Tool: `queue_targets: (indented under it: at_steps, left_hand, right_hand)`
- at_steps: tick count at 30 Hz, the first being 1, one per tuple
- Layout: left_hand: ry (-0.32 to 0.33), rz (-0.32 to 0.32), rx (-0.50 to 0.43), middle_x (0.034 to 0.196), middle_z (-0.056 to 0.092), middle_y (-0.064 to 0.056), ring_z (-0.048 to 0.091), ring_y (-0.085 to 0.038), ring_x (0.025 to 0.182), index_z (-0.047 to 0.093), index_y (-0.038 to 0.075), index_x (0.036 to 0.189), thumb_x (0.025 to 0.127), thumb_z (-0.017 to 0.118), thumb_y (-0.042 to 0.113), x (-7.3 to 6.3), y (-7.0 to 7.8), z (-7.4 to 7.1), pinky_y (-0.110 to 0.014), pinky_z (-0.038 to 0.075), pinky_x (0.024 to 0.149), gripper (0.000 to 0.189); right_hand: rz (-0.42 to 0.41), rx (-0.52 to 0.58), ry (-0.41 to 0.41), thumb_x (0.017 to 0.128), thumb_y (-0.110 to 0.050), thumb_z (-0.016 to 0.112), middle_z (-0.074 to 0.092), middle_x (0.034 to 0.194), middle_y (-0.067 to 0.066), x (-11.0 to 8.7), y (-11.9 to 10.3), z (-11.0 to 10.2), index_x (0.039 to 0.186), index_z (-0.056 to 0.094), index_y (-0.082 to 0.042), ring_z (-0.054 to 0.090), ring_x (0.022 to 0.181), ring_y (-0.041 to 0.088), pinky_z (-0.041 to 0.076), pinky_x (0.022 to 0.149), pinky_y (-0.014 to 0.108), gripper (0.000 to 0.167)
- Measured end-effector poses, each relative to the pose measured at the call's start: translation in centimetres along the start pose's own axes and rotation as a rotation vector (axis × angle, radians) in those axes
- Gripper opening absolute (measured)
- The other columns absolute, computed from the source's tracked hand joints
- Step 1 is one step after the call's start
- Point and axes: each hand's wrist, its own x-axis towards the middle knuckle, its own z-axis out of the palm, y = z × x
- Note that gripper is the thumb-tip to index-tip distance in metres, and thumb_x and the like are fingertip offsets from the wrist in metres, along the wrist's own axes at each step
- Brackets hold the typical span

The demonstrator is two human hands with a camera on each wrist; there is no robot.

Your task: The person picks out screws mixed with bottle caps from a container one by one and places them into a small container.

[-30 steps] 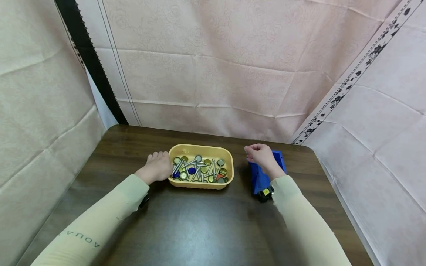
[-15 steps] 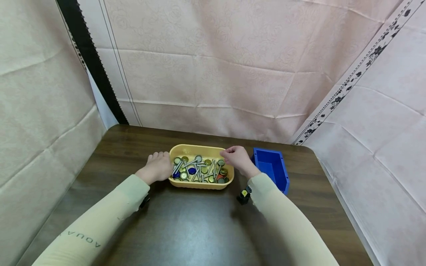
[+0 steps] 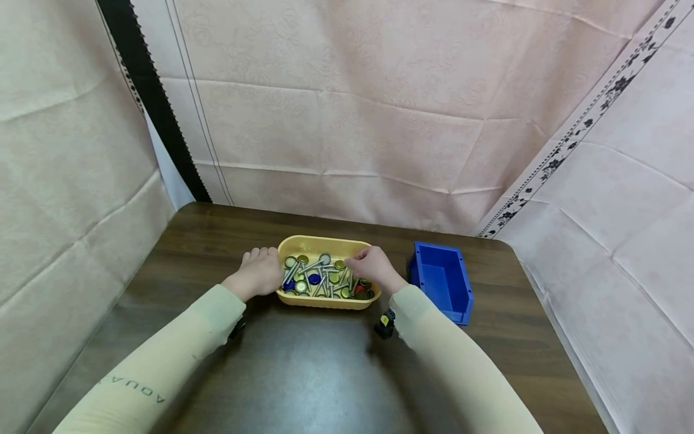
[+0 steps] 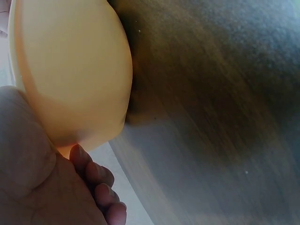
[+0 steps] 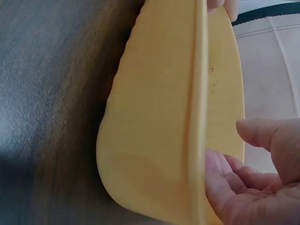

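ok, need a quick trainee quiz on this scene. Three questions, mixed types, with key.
1. Multiple choice: which hand is nearer the blue bin? A) the left B) the right C) both equally
2. True or false: the yellow tray stands apart from the blue bin.
3. Short answer: which part of the yellow tray does the left hand grip?

Key:
1. B, the right hand.
2. True; bare table shows between them.
3. The end on the person's left.

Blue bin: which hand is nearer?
Right: the right hand is just left of the blue bin, over the yellow tray; the left hand is at the tray's left end.
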Motion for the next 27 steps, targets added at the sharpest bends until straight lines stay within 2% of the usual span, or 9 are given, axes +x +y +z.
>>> queue_targets:
  at_steps: [3, 6, 9, 11, 14, 17, 22, 27]
  left_hand:
    - [-0.007, -0.001, -0.001, 0.099, 0.046, -0.016, 0.037, -0.033, 0.092, 0.046, -0.003, 0.110, 0.098, 0.040, 0.027, 0.0, 0.0, 0.0, -0.049, 0.028, 0.086, 0.033]
    - [-0.014, -0.006, -0.005, 0.099, 0.046, -0.016, 0.037, -0.033, 0.092, 0.045, -0.004, 0.111, 0.098, 0.039, 0.026, 0.0, 0.1, 0.0, -0.049, 0.027, 0.086, 0.033]
    - [-0.017, -0.007, -0.008, 0.099, 0.046, -0.016, 0.036, -0.033, 0.092, 0.045, -0.003, 0.111, 0.098, 0.039, 0.026, 0.0, 0.1, 0.0, -0.049, 0.027, 0.086, 0.032]
    - [-0.015, -0.006, -0.008, 0.098, 0.046, -0.015, 0.036, -0.033, 0.092, 0.045, -0.003, 0.110, 0.099, 0.039, 0.026, 0.0, 0.1, 0.0, -0.049, 0.027, 0.086, 0.032]
    - [-0.012, -0.001, -0.006, 0.097, 0.045, -0.015, 0.036, -0.033, 0.092, 0.045, -0.003, 0.109, 0.099, 0.039, 0.026, 0.0, 0.1, 0.0, -0.049, 0.027, 0.086, 0.031]
    - [-0.011, 0.001, -0.006, 0.097, 0.045, -0.015, 0.036, -0.033, 0.092, 0.045, -0.003, 0.109, 0.099, 0.039, 0.027, 0.0, 0.2, 0.0, -0.049, 0.027, 0.086, 0.032]
    - [-0.009, -0.001, -0.005, 0.098, 0.046, -0.015, 0.037, -0.033, 0.092, 0.046, -0.003, 0.110, 0.099, 0.041, 0.027, 0.0, 0.1, 0.1, -0.049, 0.028, 0.086, 0.032]
    - [-0.008, 0.002, 0.002, 0.097, 0.046, -0.015, 0.038, -0.033, 0.091, 0.046, -0.003, 0.108, 0.098, 0.041, 0.026, 0.0, 0.1, 0.0, -0.049, 0.028, 0.085, 0.031]
  right_hand:
    - [0.006, -0.012, -0.008, 0.091, -0.030, 0.068, 0.069, 0.092, 0.019, 0.2, 0.1, 0.3, 0.091, 0.072, 0.004, 0.064, 0.086, 0.036, 0.050, 0.080, 0.050, 0.035]
    - [0.010, -0.039, -0.001, 0.091, -0.029, 0.068, 0.064, 0.070, 0.012, 0.3, 0.2, 0.6, 0.071, 0.066, 0.000, 0.061, 0.068, 0.031, 0.050, 0.072, 0.049, 0.036]
    - [0.018, -0.073, 0.006, 0.090, -0.028, 0.069, 0.049, 0.051, 0.003, 0.5, 0.3, 0.8, 0.053, 0.051, -0.008, 0.048, 0.049, 0.023, 0.048, 0.063, 0.046, 0.046]
    - [0.026, -0.082, 0.001, 0.090, -0.026, 0.069, 0.041, 0.046, -0.001, 0.6, 0.3, 0.9, 0.048, 0.042, -0.012, 0.038, 0.042, 0.018, 0.045, 0.057, 0.042, 0.052]
    - [0.039, -0.097, -0.006, 0.091, -0.025, 0.068, 0.037, 0.044, -0.003, 0.7, 0.3, 1.0, 0.046, 0.038, -0.014, 0.030, 0.037, 0.014, 0.039, 0.050, 0.036, 0.055]
    - [0.047, -0.122, 0.001, 0.092, -0.022, 0.065, 0.038, 0.044, -0.002, 0.8, 0.3, 1.1, 0.047, 0.036, -0.015, 0.029, 0.037, 0.014, 0.035, 0.046, 0.032, 0.054]
    - [0.046, -0.182, 0.042, 0.089, -0.012, 0.064, 0.045, 0.046, 0.000, 0.9, 0.1, 1.3, 0.052, 0.042, -0.014, 0.039, 0.039, 0.015, 0.036, 0.044, 0.029, 0.043]
    - [0.016, -0.284, 0.074, 0.085, -0.005, 0.063, 0.040, 0.045, -0.001, 1.2, 0.1, 1.7, 0.054, 0.043, -0.013, 0.039, 0.039, 0.014, 0.036, 0.042, 0.027, 0.038]
